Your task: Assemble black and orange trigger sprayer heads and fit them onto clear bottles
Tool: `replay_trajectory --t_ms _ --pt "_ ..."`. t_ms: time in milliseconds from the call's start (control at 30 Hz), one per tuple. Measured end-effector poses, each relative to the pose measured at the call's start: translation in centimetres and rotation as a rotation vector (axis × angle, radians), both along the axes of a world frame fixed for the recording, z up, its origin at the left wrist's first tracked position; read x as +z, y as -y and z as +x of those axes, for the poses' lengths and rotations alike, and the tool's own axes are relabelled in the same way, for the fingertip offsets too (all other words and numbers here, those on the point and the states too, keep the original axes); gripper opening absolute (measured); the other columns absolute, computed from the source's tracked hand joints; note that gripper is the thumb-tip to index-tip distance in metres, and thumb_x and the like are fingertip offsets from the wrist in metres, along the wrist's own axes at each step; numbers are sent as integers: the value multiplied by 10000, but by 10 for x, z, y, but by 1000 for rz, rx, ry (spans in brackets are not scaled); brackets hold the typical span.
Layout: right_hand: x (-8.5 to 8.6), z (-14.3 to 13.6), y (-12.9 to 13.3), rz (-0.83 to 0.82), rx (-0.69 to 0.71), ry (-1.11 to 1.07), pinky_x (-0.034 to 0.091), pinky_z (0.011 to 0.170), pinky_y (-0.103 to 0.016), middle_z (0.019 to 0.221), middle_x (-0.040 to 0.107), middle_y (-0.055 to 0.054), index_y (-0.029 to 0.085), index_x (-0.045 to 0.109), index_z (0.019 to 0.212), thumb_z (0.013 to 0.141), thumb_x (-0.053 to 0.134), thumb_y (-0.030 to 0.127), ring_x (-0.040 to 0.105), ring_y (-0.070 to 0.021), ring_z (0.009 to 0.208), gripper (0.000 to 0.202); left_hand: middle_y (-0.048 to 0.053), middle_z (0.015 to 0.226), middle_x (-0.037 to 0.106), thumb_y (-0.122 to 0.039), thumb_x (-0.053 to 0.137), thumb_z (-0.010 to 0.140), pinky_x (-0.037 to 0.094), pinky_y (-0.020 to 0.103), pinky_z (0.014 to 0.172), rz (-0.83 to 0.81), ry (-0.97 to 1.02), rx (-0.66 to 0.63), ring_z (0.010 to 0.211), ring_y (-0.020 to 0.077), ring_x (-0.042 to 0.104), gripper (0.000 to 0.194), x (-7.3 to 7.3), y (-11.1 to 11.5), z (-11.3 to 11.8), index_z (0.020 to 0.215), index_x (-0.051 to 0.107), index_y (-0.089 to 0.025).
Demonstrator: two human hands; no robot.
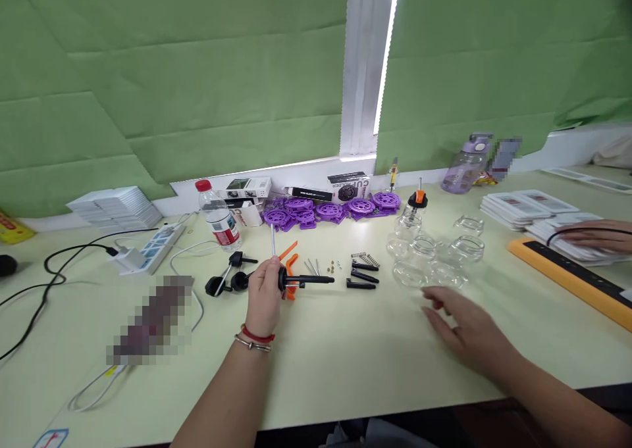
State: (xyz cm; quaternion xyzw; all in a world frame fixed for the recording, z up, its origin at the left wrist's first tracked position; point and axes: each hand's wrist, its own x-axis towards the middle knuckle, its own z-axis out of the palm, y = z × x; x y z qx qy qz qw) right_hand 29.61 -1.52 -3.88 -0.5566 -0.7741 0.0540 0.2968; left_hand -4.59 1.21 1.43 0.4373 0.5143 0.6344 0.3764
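Note:
My left hand (265,287) is closed around a black part (309,279) whose long stem points right; a pale rod (273,239) sticks up from the same grip. Orange pieces (291,262) lie just behind it. To its left rest other black parts with metal rods (236,260). My right hand (454,313), fingers slightly curled and apart, holds nothing and is in front of the clear glass jars (412,273). Between the hands lie black tubes (364,275), springs (366,258) and thin metal pins (312,266).
Purple discs (330,212) line the back near small boxes (249,187). A water bottle (220,216) and power strip (157,246) are at left. At right are a purple bottle (467,165), white card stacks (528,208), an orange-black bar (573,280) and another person's hand (600,237).

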Motion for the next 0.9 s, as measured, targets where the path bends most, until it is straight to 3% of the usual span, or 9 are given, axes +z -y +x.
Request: replay_trajectory --t_ms 67,267,367,467,567,700,800,867,900 --pt "3 -12 -1 -146 145 43 487 706 -325 962 589 -80 204 443 1222 891 395 340 585 -175 744 361 -50 448 443 -451 473 855 301 166 347 4 -24 -11 356 48 369 362 0 0 0 649 503 -155" --pt "9 -21 -23 -259 48 -5 500 642 -328 917 611 -77 184 459 1198 881 408 367 587 -172 679 369 -55 456 411 -475 474 850 298 175 344 -3 -49 21 357 55 368 374 -6 -3 -4 651 505 -160" --pt "21 -34 -23 -264 95 -10 514 651 -331 1001 624 -97 193 518 1133 889 399 365 604 -177 714 321 -53 479 420 -489 486 840 306 178 351 -11 -52 28 362 51 371 376 -10 -5 -4 662 514 -160" --pt "38 -68 -20 -170 259 24 508 796 -361 1122 606 -119 191 491 1223 901 403 336 603 -215 929 364 -52 492 420 -508 490 831 306 181 344 -28 -72 -6 365 52 369 387 -12 -4 -2 670 524 -158" --pt "50 -112 -21 -22 421 119 436 931 -413 1274 531 -138 176 433 1318 886 462 314 492 -273 1157 455 -56 477 397 -541 467 829 306 190 321 -76 -62 -55 350 64 372 411 -13 -2 2 687 527 -161" --pt "55 -152 -26 -80 443 188 474 756 -370 947 668 -119 157 527 1223 914 394 235 613 -247 871 346 -64 502 402 -553 436 841 308 193 317 -93 -38 -113 342 68 364 388 -14 0 3 777 511 -177" --pt "57 -153 -26 -151 440 25 446 716 -315 843 658 -78 178 588 1086 932 358 250 601 -208 804 286 -26 650 518 -508 415 871 437 231 459 2 -157 -145 495 107 506 358 -8 4 -2 1033 501 -201" --pt "59 -144 -24 -274 478 -136 427 661 -274 779 626 -39 192 598 990 936 363 303 570 -170 727 266 56 957 587 -468 449 868 495 328 748 165 -297 -130 838 167 590 427 -1 7 -5 1214 440 -217" --pt "59 -139 -24 -352 500 -208 414 626 -256 738 600 -21 191 599 930 936 364 326 544 -151 676 271 95 1136 548 -468 463 857 448 381 883 257 -356 -158 1017 203 547 465 3 9 -6 1248 433 -218"
